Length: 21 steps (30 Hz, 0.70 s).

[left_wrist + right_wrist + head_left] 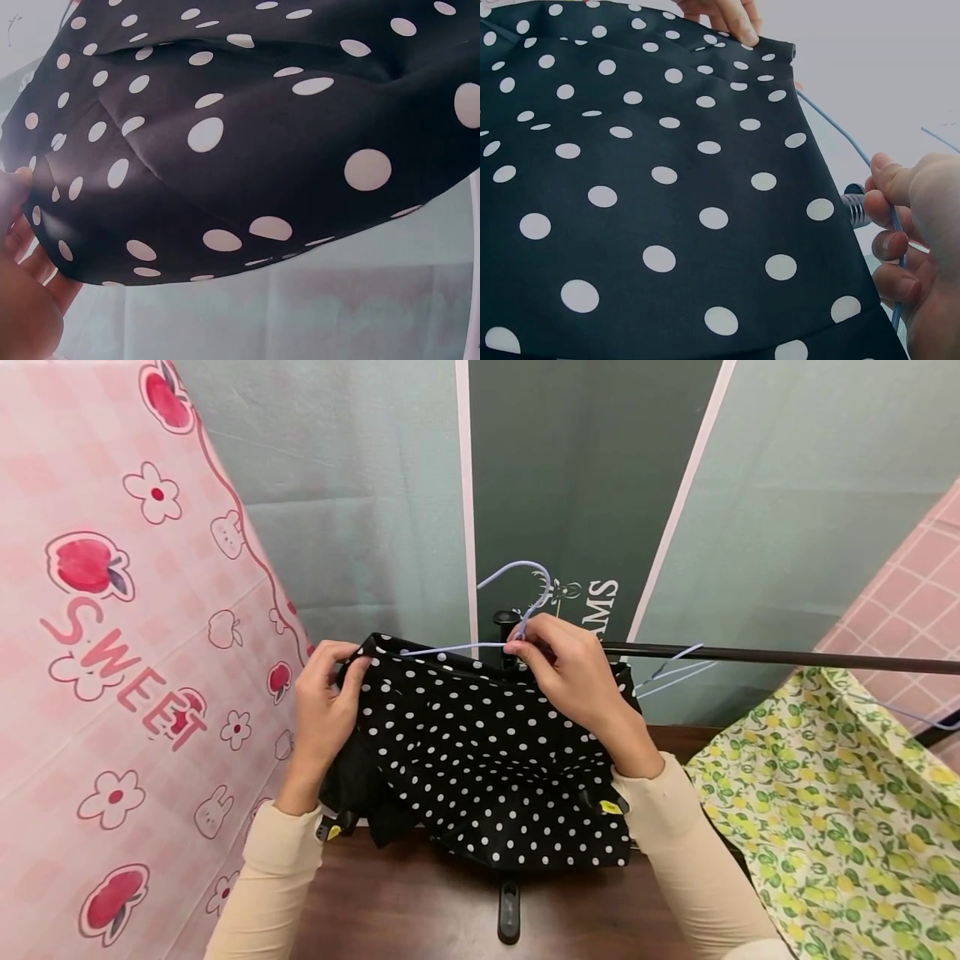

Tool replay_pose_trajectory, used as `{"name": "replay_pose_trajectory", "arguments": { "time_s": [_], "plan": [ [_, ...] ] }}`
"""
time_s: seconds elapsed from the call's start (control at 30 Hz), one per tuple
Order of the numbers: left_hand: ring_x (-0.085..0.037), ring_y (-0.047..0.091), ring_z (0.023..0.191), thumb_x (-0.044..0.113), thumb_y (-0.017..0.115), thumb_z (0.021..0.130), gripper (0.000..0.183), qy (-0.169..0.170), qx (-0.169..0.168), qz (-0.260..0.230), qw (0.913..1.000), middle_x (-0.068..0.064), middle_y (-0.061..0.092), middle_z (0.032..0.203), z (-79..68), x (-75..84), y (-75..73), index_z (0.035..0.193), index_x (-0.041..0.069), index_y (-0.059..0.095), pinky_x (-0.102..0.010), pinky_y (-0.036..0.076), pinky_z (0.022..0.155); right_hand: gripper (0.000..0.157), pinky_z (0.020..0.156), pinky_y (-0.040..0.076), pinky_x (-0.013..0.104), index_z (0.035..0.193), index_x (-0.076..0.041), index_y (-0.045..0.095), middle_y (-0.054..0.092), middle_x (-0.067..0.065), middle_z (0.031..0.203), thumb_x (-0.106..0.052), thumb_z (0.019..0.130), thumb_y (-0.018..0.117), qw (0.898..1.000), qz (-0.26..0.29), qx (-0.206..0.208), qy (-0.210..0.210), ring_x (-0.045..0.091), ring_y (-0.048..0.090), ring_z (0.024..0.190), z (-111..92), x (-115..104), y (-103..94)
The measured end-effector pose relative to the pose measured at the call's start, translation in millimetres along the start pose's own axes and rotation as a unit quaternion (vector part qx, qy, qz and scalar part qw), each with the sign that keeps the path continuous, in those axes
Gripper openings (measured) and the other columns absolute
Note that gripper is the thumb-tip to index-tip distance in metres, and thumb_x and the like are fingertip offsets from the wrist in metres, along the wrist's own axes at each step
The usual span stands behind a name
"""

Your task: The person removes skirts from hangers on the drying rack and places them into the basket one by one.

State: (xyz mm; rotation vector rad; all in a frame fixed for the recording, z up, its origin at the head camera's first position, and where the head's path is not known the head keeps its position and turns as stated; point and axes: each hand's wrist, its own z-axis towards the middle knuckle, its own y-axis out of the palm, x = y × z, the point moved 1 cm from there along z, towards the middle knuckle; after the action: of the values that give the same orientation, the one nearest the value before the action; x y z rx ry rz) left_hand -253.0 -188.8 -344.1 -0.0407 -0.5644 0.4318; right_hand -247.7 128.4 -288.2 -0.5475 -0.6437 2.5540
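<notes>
Pinching cloth (pixel 495 752) with left hand (pixel 326 710) and hanger (pixel 480 645) with right hand (pixel 573 672), we seem mid-insertion; next likely needs the opening spread.

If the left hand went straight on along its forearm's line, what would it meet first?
Past the black polka-dot garment that the left hand pinches, probably the grey-green fabric backdrop, though depth is unclear.

In thin, smooth cloth with a faint sheen: polka-dot fabric (pixel 480 735). In slim, smooth wire, apparently plastic-coated: lavender hanger (pixel 522 562). In smooth, metal-like finish: dark rail (pixel 787 657). In slightly glossy plastic, by appearance: rack foot (pixel 509 920). In matt cloth: lemon-print fabric (pixel 832 793), beige sleeves (pixel 285 877) and, lightly creased, grey-green backdrop (pixel 337 460). In wood-grain finish, softly reflective: brown bench (pixel 420 910).
</notes>
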Motion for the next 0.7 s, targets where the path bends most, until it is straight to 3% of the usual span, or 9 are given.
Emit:
{"name": "replay_pose_trajectory", "arguments": {
  "time_s": [0.17,0.4,0.7],
  "plan": [
    [-0.004,0.057,0.090,-0.010,0.074,0.093,0.009,-0.007,0.020,0.002,0.9998,-0.019,0.070,0.096,5.2,-3.6,-5.0,0.101,-0.007,0.074,-0.016,0.039,0.067,0.012,0.067,0.042,0.022,0.092,-0.006,0.069,0.076,0.006,0.094,-0.011,0.097,0.078,1.000,0.003,0.002,-0.001,0.011,0.055,0.070,7,-2,8.0],
    [0.000,0.060,0.094,-0.012,0.073,0.093,0.008,-0.030,0.041,0.000,0.9987,-0.020,0.068,0.097,7.8,-13.9,-10.6,0.102,-0.010,0.073,-0.012,0.047,0.080,0.015,0.064,0.042,0.025,0.091,-0.004,0.068,0.073,0.007,0.090,-0.013,0.098,0.078,1.000,-0.003,0.005,-0.008,0.012,0.053,0.068,14,-5,18.5],
    [0.000,0.060,0.095,-0.010,0.072,0.095,0.007,-0.045,0.061,0.011,0.9971,-0.021,0.068,0.098,10.9,-17.0,-17.3,0.102,-0.013,0.072,-0.013,0.049,0.085,0.013,0.061,0.047,0.027,0.095,-0.003,0.073,0.075,0.007,0.089,-0.013,0.096,0.080,1.000,-0.002,0.022,-0.020,0.013,0.057,0.066,19,-12,29.7]
  ]
}}
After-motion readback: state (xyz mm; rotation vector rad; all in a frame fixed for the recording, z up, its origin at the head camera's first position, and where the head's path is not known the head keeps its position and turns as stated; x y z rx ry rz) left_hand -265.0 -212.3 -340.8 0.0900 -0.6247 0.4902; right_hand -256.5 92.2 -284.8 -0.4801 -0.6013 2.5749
